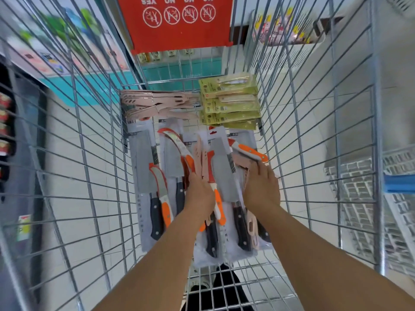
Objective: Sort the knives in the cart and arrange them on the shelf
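While both hands grip pink knives — left [198, 194], right [261, 187] — sorting's partway: cart [89, 153] full, pink pile [157, 104] at eleven o'clock.

Both forearms are bare from the near edge of the view out to the wrists, with no sleeve showing on either. The left hand [198, 194] and the right hand [261, 189] wear no gloves, and no ring, watch or bracelet shows on the parts in view. Seen through the wire floor at the near end, the legs are clothed in black trousers [226, 286]. Just left of them is a light-coloured shoe [197, 280], whitish with darker detailing; the wires blur its finer features.
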A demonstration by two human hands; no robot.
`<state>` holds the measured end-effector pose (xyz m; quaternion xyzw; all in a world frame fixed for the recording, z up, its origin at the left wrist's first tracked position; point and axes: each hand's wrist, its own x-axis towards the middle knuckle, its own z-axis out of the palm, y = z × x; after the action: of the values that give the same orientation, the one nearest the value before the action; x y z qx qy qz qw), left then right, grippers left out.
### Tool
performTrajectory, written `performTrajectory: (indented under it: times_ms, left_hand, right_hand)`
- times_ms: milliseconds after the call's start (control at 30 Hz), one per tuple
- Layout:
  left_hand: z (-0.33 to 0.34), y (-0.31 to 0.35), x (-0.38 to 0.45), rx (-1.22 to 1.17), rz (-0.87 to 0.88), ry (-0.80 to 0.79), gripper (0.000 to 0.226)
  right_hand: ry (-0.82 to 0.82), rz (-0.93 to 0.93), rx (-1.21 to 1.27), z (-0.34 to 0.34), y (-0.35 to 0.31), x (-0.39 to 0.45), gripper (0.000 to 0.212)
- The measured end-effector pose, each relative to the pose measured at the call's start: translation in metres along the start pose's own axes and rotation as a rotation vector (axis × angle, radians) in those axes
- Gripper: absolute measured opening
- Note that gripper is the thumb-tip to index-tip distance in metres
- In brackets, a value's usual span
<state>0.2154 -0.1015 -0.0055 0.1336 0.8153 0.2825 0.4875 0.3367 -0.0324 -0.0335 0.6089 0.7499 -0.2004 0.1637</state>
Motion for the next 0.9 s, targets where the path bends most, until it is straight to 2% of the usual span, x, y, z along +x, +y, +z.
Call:
performTrajectory:
  times_ms: [100, 300, 567, 767, 900]
  left_hand:
    - [-0.005, -0.01, 0.0, 0.001, -0.033, -0.019, 0.014]
    - [-0.016, -0.017, -0.006, 0.034, 0.018, -0.008, 0.018]
    - [-0.023, -0.022, -0.011, -0.035, 0.046, -0.041, 0.02]
    - [-0.023, -0.033, -0.013, 0.011, 0.013, -0.067, 0.023]
    - [-0.025, -0.038, -0.011, -0.066, 0.004, -0.07, 0.027]
  right_hand:
    - [0.091, -0.041, -0.17, -0.002, -0.004, 0.002, 0.045]
    - [0.09, -0.107, -0.366, -0.019, -0.002, 0.013, 0.037]
    - [0.036, -0.082, -0.399, -0.043, -0.02, 0.023, 0.034]
    - [-0.031, -0.008, -0.196, -0.036, -0.024, 0.007, 0.039]
    - [0.007, -0.045, -0.285, -0.02, -0.012, 0.002, 0.043]
